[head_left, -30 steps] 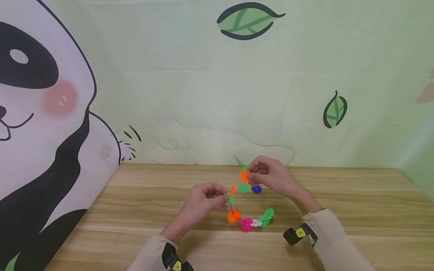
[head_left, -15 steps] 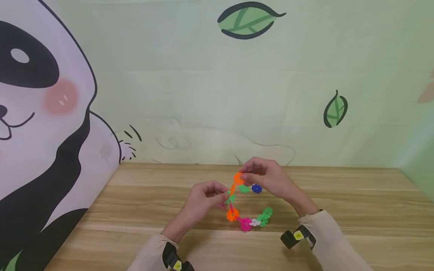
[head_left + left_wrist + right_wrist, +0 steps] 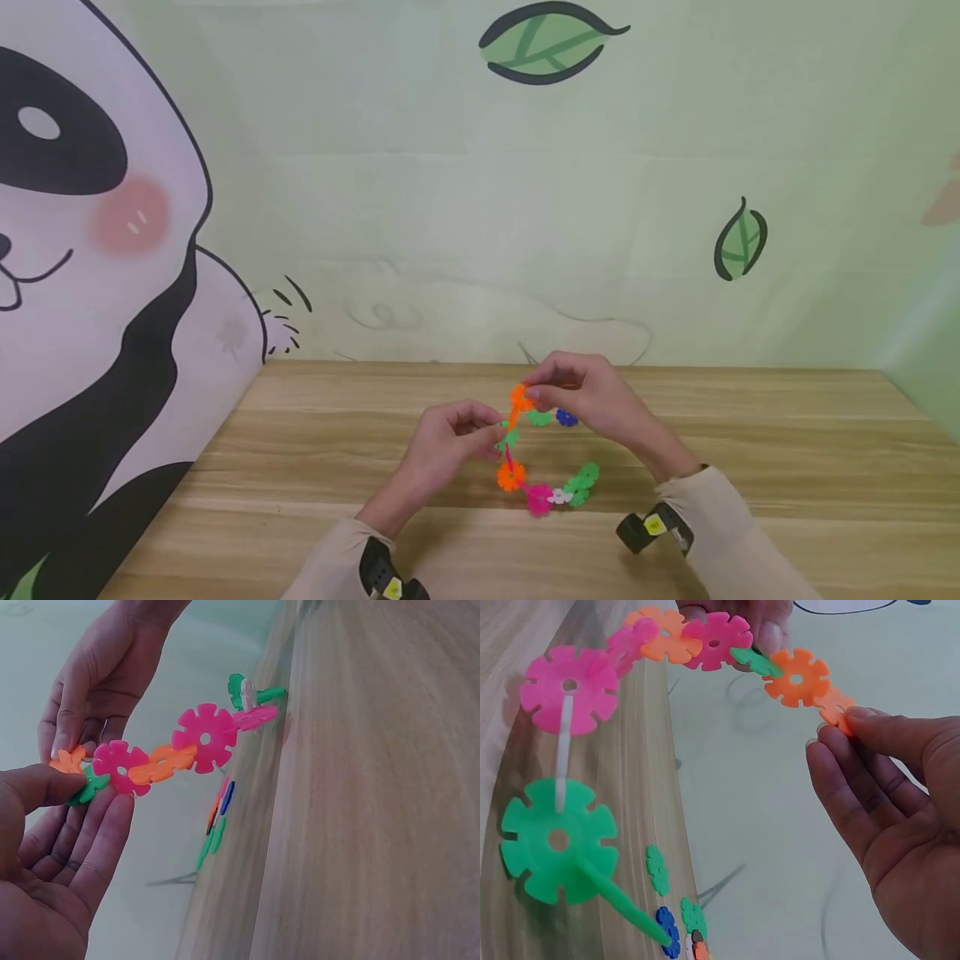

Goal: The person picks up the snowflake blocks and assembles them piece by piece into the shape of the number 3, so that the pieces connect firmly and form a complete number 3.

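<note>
A chain of notched plastic snowflake discs hangs curved above the table between both hands. My left hand (image 3: 453, 437) pinches its green disc (image 3: 91, 786) between thumb and fingers. My right hand (image 3: 596, 398) pinches an orange disc (image 3: 838, 712), which meets the chain's other orange disc (image 3: 796, 678) at the edge. How deep their slots sit is too small to tell. Beyond the left fingers, the chain runs through a pink disc (image 3: 717, 641), an orange disc (image 3: 512, 476), more pink, a white disc (image 3: 560, 497) and green discs (image 3: 582, 483) at its free end.
Loose discs lie on the wooden table (image 3: 750, 475) behind the chain, among them a green one (image 3: 539, 417) and a blue one (image 3: 567, 417). More loose pieces are partly hidden by my right hand. A printed backdrop (image 3: 450, 208) rises at the table's far edge.
My right hand has moved left and slightly down, bringing its orange disc against the chain's upper orange disc. My left hand stays nearly still, and the chain's lower end has shifted slightly left.
</note>
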A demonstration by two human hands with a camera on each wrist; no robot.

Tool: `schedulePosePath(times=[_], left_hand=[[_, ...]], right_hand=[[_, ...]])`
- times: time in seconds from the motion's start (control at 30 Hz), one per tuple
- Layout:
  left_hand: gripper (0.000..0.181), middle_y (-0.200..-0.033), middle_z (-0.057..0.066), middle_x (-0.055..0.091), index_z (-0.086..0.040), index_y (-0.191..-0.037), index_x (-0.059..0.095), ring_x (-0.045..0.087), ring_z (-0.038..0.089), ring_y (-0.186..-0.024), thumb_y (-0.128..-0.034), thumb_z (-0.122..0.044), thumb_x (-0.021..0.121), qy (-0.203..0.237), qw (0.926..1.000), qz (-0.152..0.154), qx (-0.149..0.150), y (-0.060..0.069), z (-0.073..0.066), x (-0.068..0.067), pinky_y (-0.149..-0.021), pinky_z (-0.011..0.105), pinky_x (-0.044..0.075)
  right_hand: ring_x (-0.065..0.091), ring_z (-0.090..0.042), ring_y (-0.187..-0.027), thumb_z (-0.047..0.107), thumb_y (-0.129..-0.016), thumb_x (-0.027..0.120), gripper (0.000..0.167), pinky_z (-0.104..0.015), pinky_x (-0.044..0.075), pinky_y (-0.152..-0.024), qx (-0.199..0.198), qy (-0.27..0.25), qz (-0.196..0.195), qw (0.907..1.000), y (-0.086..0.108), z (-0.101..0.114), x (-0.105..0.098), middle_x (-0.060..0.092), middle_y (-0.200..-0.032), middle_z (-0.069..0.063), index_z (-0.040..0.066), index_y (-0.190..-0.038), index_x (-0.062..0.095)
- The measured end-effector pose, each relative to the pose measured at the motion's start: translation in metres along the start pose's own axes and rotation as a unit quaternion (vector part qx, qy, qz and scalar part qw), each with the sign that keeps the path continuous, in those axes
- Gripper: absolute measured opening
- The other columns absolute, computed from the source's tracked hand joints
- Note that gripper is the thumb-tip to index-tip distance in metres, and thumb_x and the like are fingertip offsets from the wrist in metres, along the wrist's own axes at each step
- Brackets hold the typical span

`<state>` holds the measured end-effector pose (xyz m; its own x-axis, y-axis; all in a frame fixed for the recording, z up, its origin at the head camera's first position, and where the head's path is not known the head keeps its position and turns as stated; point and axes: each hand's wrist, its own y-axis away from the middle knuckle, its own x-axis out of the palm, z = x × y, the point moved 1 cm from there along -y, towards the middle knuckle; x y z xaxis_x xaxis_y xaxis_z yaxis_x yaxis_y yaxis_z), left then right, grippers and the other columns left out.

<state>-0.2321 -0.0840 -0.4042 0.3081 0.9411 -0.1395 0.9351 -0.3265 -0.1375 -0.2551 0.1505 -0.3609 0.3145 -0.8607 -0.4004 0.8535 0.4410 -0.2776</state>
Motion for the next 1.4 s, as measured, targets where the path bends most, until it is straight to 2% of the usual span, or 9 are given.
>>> schedulePosePath(times=[0.1, 0.3, 0.53, 0.7, 0.87, 1.1, 1.27, 1.4], left_hand=[[0.013, -0.095, 0.013, 0.075, 0.006, -0.108, 0.075, 0.076, 0.035, -0.081, -0.0979, -0.001, 0.074, -0.009, 0.9999, -0.002, 0.005, 0.0001, -0.0008, 0.0003, -0.08, 0.038, 0.066], [0.011, -0.093, 0.012, 0.074, 0.006, -0.106, 0.074, 0.075, 0.041, -0.081, -0.0973, 0.001, 0.074, -0.011, 0.9998, -0.008, 0.015, 0.0, -0.0006, 0.0008, -0.079, 0.04, 0.066], [0.009, -0.09, 0.01, 0.075, 0.006, -0.104, 0.075, 0.075, 0.032, -0.076, -0.0961, 0.001, 0.075, -0.015, 0.9995, -0.019, 0.019, 0.0002, 0.0007, 0.0036, -0.075, 0.033, 0.066], [0.009, -0.089, 0.01, 0.075, 0.006, -0.104, 0.075, 0.074, 0.027, -0.075, -0.0958, 0.002, 0.075, -0.014, 0.9995, -0.021, 0.018, 0.0006, 0.0005, 0.0049, -0.075, 0.036, 0.066], [0.009, -0.089, 0.01, 0.074, 0.006, -0.103, 0.075, 0.073, 0.026, -0.075, -0.0952, 0.004, 0.074, -0.017, 0.9994, -0.021, 0.021, 0.0004, 0.0013, 0.0058, -0.075, 0.036, 0.066], [0.006, -0.088, 0.009, 0.073, 0.006, -0.102, 0.075, 0.073, 0.025, -0.074, -0.096, 0.003, 0.073, -0.019, 0.9994, -0.018, 0.021, 0.0014, 0.0021, 0.008, -0.075, 0.04, 0.067], [0.006, -0.088, 0.009, 0.074, 0.006, -0.101, 0.075, 0.072, 0.022, -0.072, -0.0951, 0.004, 0.073, -0.018, 0.9993, -0.018, 0.026, 0.0013, 0.002, 0.0083, -0.076, 0.044, 0.067], [0.008, -0.089, 0.01, 0.074, 0.007, -0.102, 0.074, 0.073, 0.023, -0.073, -0.0953, 0.004, 0.073, -0.008, 0.9996, -0.014, 0.025, 0.0015, 0.0023, 0.0073, -0.076, 0.043, 0.067]], right_hand=[[0.075, -0.038, -0.093, 0.003, -0.101, 0.072, 0.009, -0.043, 0.065, -0.086, -0.001, 0.003, -0.008, 1.0, -0.0003, -0.001, 0.0016, 0.078, -0.105, -0.01, 0.002, -0.11, 0.075], [0.075, -0.028, -0.089, 0.002, -0.101, 0.072, 0.009, -0.043, 0.065, -0.085, -0.007, 0.01, -0.017, 0.9998, -0.0011, -0.0018, 0.0044, 0.078, -0.104, -0.009, 0.001, -0.109, 0.076], [0.076, -0.024, -0.089, 0.002, -0.101, 0.072, 0.008, -0.039, 0.065, -0.085, -0.001, 0.01, -0.016, 0.9998, -0.0007, -0.0001, 0.0058, 0.078, -0.104, -0.008, 0.003, -0.107, 0.076], [0.076, -0.024, -0.089, 0.001, -0.101, 0.071, 0.008, -0.04, 0.065, -0.087, -0.008, 0.008, -0.01, 0.9999, -0.0006, 0.0005, 0.0053, 0.078, -0.104, -0.01, 0.001, -0.107, 0.076], [0.073, -0.023, -0.088, 0.001, -0.1, 0.072, 0.008, -0.036, 0.064, -0.085, -0.013, 0.006, 0.0, 0.9999, -0.0009, 0.0004, 0.0053, 0.077, -0.102, -0.01, 0.0, -0.107, 0.076], [0.071, -0.03, -0.088, -0.002, -0.098, 0.073, 0.009, -0.03, 0.063, -0.086, -0.021, 0.029, 0.009, 0.9993, -0.0011, 0.002, 0.0051, 0.077, -0.101, -0.007, 0.002, -0.106, 0.077], [0.068, -0.027, -0.082, -0.001, -0.1, 0.072, 0.009, -0.027, 0.06, -0.072, -0.012, 0.034, 0.011, 0.9993, -0.0012, 0.0021, 0.0073, 0.076, -0.101, -0.008, 0.002, -0.107, 0.076], [0.069, -0.023, -0.082, 0.002, -0.1, 0.072, 0.009, -0.027, 0.061, -0.073, -0.006, 0.038, 0.005, 0.9992, -0.001, 0.0011, 0.0085, 0.076, -0.101, -0.007, 0.003, -0.107, 0.077]])
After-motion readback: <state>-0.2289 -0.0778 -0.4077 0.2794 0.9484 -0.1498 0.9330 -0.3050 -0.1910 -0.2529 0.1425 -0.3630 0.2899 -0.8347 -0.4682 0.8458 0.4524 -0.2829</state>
